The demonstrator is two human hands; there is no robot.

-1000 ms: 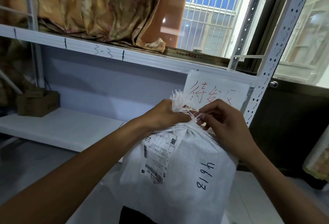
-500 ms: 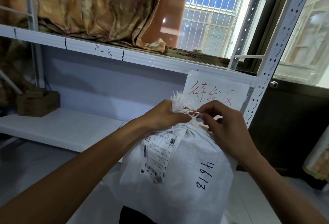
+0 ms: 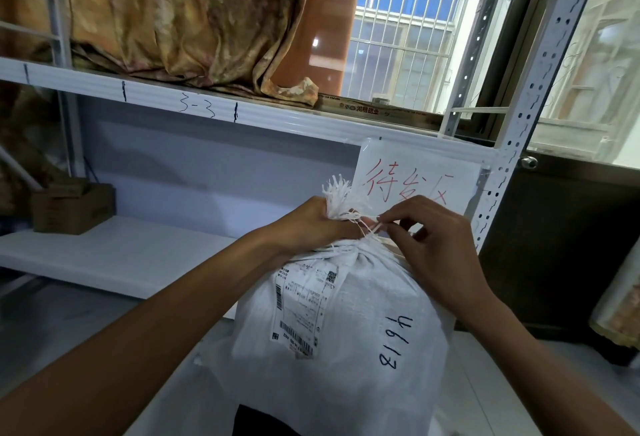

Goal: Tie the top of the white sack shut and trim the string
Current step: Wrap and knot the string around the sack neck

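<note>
A white woven sack (image 3: pixel 363 338) stands upright in front of me, with a shipping label (image 3: pixel 304 304) on its left face and handwritten digits on its right. Its gathered neck ends in a frayed tuft (image 3: pixel 341 198). My left hand (image 3: pixel 311 224) grips the bunched neck from the left. Thin white string (image 3: pixel 365 224) runs around the neck. My right hand (image 3: pixel 436 245) pinches the string's end between thumb and fingertip, just right of the neck.
A white metal shelf (image 3: pixel 114 255) lies behind the sack, with a cardboard box (image 3: pixel 71 207) at its left. A paper sign (image 3: pixel 415 175) with red writing hangs on the rack. Patterned fabric (image 3: pixel 166 16) fills the upper shelf. A perforated upright (image 3: pixel 519 134) stands at right.
My right hand has shifted slightly up and right, drawing the string out from the neck. My left hand keeps its grip in the same place.
</note>
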